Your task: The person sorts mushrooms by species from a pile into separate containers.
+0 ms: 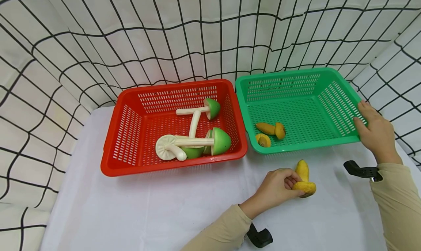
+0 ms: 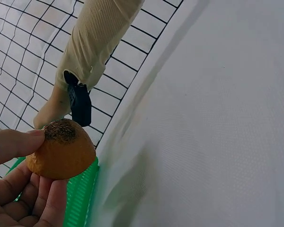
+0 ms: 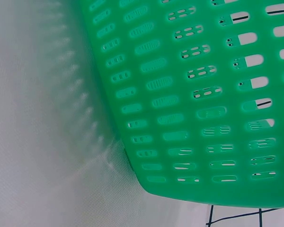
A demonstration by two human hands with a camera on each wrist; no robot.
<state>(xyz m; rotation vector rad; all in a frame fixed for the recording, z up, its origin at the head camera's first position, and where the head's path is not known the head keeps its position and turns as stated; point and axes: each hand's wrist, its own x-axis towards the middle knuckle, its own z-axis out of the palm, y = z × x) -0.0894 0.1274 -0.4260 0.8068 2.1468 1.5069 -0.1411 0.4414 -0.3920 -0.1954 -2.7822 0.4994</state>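
My left hand point(image 1: 279, 188) grips a yellow toy mushroom point(image 1: 304, 181) on the white table, just in front of the green basket point(image 1: 342, 137). In the left wrist view the mushroom's orange cap point(image 2: 61, 151) sits between my thumb and fingers point(image 2: 19, 142). My right hand point(image 1: 373, 128) rests on the green basket's right front corner, fingers over the rim. The right wrist view shows only that basket's slotted wall point(image 3: 199, 94). Two more yellow mushrooms point(image 1: 271, 128) lie inside the green basket.
A red basket point(image 1: 131, 167) to the left holds several green-capped toy mushrooms point(image 1: 197, 141) with white stems. A white cloth with a black grid walls in the table point(image 1: 148, 214) at the back and sides.
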